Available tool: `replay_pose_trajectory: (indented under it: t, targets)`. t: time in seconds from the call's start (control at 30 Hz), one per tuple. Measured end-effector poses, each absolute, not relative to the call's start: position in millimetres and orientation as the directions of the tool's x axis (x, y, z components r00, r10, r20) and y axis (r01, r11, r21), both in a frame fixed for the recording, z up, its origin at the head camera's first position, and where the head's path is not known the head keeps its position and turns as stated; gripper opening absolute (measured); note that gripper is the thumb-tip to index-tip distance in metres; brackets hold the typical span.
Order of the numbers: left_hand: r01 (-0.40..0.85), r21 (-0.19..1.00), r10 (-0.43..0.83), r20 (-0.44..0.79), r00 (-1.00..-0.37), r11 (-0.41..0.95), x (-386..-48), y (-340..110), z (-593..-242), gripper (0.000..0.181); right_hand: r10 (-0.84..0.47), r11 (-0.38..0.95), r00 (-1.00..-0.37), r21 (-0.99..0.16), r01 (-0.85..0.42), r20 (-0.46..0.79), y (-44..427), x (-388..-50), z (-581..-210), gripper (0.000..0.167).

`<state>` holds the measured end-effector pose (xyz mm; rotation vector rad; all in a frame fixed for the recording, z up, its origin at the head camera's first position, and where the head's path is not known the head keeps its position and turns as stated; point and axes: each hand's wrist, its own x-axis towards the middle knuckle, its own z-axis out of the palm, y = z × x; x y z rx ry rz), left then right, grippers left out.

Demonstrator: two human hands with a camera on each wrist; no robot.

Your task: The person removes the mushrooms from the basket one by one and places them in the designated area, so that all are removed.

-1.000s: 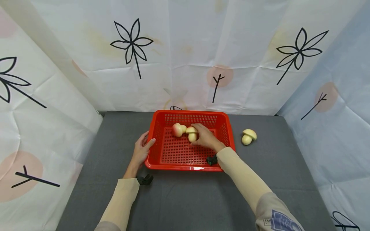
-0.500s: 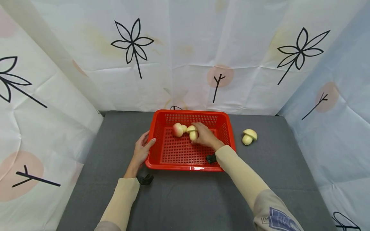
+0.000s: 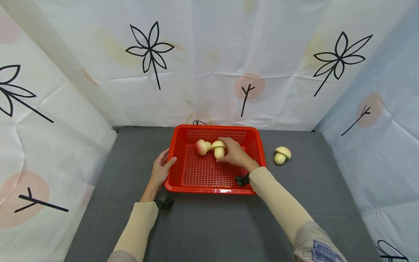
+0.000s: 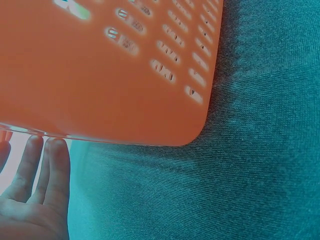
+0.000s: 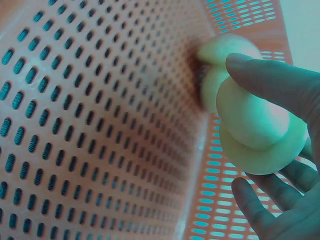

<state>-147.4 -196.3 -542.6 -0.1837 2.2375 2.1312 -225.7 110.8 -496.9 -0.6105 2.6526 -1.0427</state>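
Lettering first: the right sleeve (image 3: 278, 193) is carrying a blue printed patch (image 3: 324, 251) at its upper part, with smaller marks beside it; the writing is showing too small for me to read. The cloth backdrop (image 3: 209, 47) is displaying black line drawings of leaves and twigs, some of the twigs crossing pale pink circles.

Of the two hands, the right hand (image 3: 235, 154) is reaching into the red basket (image 3: 209, 190) and holding a cream mushroom (image 3: 219, 150) between thumb and fingers. The thumb is lying along the near side and the fingers are reaching round the far side. The mushroom is showing its cap uppermost in the head view, inside the basket toward the back. A red-and-cream piece (image 3: 200, 147) is lying immediately to its left; whether the two are touching I cannot tell.

The left hand (image 3: 160, 170) is gripping the basket at its left side, thumb over the rim and fingers outside, well apart from the held mushroom.

Outside the basket, to its right, a second mushroom (image 3: 283, 155) is lying tilted on the grey surface (image 3: 203, 225). Both wrists are wearing dark devices, one by the left cuff (image 3: 145, 210), the other hanging over the basket's near right corner.
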Motion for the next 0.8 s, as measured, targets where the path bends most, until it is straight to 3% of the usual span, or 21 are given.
replay_pose_trajectory:
  t: [0.43, 0.8]
  targets:
    - [-0.169, 0.986, -0.035, -0.168, -0.985, 0.016, -149.0, -197.9, -540.0, 0.059, -0.427, 0.591, -0.903, -0.74, -0.323, 0.053, 139.4, -206.8, -469.7, 0.088]
    - [-0.126, 0.992, -0.044, -0.125, -0.991, 0.027, -147.6, -197.3, -542.0, 0.061, -0.374, 0.589, -0.92, -0.736, -0.332, 0.116, 173.4, -190.0, -455.2, 0.089]
